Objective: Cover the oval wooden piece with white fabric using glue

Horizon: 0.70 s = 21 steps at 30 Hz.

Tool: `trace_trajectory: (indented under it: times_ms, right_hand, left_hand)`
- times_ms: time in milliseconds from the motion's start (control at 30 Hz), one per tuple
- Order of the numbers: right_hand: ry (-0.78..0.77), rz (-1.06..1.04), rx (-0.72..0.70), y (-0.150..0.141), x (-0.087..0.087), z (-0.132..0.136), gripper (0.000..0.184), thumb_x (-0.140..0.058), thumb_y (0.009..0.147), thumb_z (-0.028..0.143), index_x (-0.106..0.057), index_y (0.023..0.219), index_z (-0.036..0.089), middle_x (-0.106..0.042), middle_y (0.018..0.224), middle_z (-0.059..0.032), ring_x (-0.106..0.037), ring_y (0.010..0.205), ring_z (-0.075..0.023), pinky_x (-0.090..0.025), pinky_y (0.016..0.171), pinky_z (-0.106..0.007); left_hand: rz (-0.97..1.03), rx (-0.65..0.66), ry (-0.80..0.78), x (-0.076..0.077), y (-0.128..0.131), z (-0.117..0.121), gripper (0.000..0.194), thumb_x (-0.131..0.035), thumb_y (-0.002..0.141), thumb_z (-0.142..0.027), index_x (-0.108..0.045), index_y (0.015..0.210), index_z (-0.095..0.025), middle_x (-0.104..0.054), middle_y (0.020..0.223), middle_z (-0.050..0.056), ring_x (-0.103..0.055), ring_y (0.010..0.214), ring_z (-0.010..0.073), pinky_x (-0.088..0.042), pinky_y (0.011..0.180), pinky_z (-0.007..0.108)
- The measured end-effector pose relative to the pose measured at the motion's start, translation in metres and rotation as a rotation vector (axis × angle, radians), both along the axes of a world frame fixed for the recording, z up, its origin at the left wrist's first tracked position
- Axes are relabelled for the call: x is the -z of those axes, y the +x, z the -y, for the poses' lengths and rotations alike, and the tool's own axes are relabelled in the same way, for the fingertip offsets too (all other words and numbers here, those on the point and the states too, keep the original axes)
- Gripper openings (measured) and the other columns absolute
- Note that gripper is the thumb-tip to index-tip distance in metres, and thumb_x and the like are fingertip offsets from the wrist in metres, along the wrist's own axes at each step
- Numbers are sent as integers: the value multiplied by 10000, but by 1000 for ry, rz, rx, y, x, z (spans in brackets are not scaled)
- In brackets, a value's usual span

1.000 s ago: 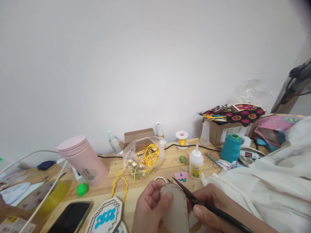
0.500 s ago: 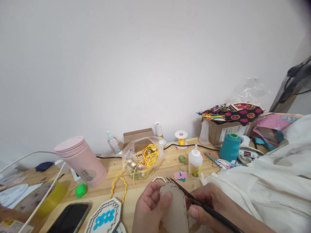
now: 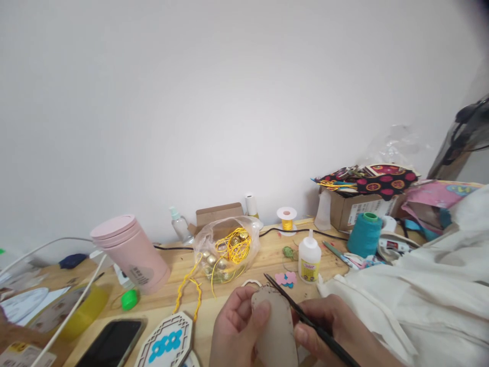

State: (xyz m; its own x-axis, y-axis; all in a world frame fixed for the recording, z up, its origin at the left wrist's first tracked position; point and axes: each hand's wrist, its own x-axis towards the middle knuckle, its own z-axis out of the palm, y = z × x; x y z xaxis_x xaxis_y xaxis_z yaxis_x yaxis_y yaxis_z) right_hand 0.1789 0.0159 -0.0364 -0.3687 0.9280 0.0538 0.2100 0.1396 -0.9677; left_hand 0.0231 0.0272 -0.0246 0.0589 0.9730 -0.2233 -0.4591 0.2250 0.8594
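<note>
My left hand is closed on a flat grey board with a rounded top, thumb pressed across its face. Small dark marks run along the board's edge. In my right hand are slim black tweezers, their tips touching or just over the board's top edge. A pale curved-edged piece shows partly behind the left fingers. Just beyond the hands lie pink and blue flower shapes, and a white glue bottle stands upright beside them.
At left are a pink cup, green cap, phone and octagonal lattice pendant. Behind sit a plastic bag of gold bells and yellow cord, and a yellow spool. White cloth and a teal thread cone lie right.
The view has shifted slightly, so the table items appear a little further right. The tweezers' tips have moved slightly up at the board's top edge. Both hands keep their hold.
</note>
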Motion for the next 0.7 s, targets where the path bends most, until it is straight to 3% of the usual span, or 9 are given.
trace_trajectory:
  times_ms: [133, 200, 433, 700]
  right_hand:
    - [65, -3, 255, -2, -9, 1, 528, -413, 732, 643, -535, 657, 136, -292, 515, 56, -232, 460, -75, -157, 404, -223]
    - [20, -63, 295, 0, -12, 1, 504, -393, 754, 638, -527, 711, 154, -266, 475, 78, -201, 407, -65, -140, 381, -226]
    - [-27, -216, 180, 8, -14, 2, 460, -432, 755, 611, -484, 865, 167, -324, 485, 81, -235, 412, -77, -190, 383, -212]
    - [50, -210, 157, 6, -14, 4, 412, -518, 719, 557, -477, 852, 170, -354, 582, 59, -284, 506, -95, -230, 456, -225]
  left_hand:
    - [-5, -21, -14, 2, -1, -3, 334, -805, 491, -235, -563, 703, -145, -713, 581, 27, -621, 459, 122, -486, 444, 190]
    - [4, -37, -9, 3, -1, -4, 335, -808, 486, -222, -571, 707, -139, -716, 590, 31, -621, 474, 113, -486, 451, 179]
    - [-36, -69, 1, 4, -1, -4, 355, -824, 442, -227, -580, 684, -136, -710, 556, 22, -600, 444, 96, -466, 432, 161]
    - [-80, -17, 38, 6, -1, -1, 370, -813, 459, -238, -582, 729, -129, -715, 572, 50, -624, 495, 133, -481, 475, 205]
